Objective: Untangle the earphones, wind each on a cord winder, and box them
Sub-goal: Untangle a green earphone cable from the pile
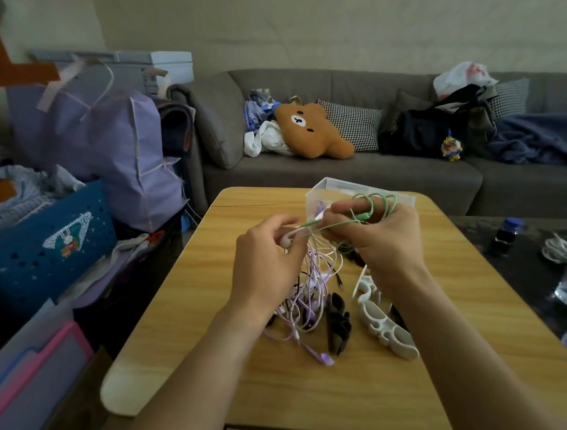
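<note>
Above a small wooden table, my left hand pinches a pale pink earbud at the top of a tangle of purple and pink earphone cords that hangs down to the tabletop. My right hand holds loops of a green earphone cord wound round its raised fingers. A white cord winder lies on the table below my right wrist. A black cord winder lies to its left. A clear plastic box stands at the table's far edge, behind my hands.
A grey sofa with a bear cushion, bags and a blanket runs behind the table. Purple bags and a blue basket crowd the left. On a dark side table at right stand a small bottle, a coiled white cable and a glass.
</note>
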